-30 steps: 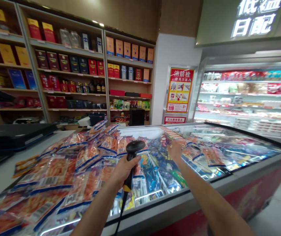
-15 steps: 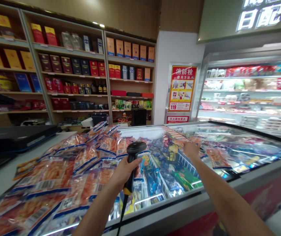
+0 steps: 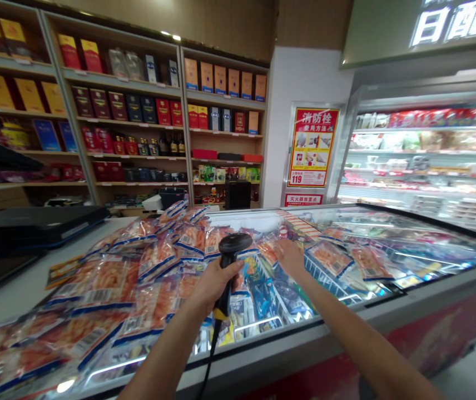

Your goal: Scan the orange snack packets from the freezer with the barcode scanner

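Note:
My left hand is wrapped round the handle of a black barcode scanner, its head uppermost and its cable trailing down over the freezer edge. Farther right, my right hand grips the edge of a clear, blue-edged packet of orange-pink food; its fingertips are partly hidden. Left of the scanner, many similar packets lie heaped across the counter and the freezer glass. Beyond my right hand, a few more packets rest separately on the glass.
Under the glass of the chest freezer, wire baskets hold frozen goods. A black device stands on the counter at left. Shelves of boxed goods line the back, and a lit refrigerated case is at right.
My right hand has moved left toward the scanner, with a packet now at its fingers. Another packet now lies on the glass to its right. My left hand still holds the scanner.

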`<state>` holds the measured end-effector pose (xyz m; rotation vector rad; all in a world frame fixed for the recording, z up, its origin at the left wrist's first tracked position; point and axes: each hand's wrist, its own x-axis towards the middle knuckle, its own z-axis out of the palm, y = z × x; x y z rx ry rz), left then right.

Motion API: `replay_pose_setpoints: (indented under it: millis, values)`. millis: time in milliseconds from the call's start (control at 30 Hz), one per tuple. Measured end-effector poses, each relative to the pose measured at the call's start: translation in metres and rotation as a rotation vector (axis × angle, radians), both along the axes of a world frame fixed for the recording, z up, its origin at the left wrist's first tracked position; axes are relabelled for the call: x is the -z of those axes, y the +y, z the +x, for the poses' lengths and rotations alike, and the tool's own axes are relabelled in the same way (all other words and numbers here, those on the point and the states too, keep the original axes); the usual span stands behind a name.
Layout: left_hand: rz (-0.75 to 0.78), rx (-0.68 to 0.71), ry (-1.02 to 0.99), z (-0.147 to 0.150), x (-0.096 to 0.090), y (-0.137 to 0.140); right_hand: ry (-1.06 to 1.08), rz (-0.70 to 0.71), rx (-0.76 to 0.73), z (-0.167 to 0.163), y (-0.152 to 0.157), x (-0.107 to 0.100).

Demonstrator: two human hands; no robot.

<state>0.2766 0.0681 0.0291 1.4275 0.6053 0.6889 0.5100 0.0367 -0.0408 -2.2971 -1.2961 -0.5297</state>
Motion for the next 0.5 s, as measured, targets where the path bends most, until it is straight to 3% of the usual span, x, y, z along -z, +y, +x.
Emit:
replay_pose_setpoints:
  millis: [133, 400, 500]
  values:
    - [0.011, -0.017, -0.007, -0.006, 0.002, 0.001, 0.058, -0.168, 0.000, -0.005, 0.006, 0.004]
    - [0.029, -0.028, -0.012, -0.018, -0.002, -0.001, 0.180, -0.195, 0.104, -0.002, 0.008, -0.004]
    - [0.023, -0.044, -0.007, -0.021, -0.003, -0.002, 0.270, -0.255, 0.048, 0.012, 0.009, 0.000]
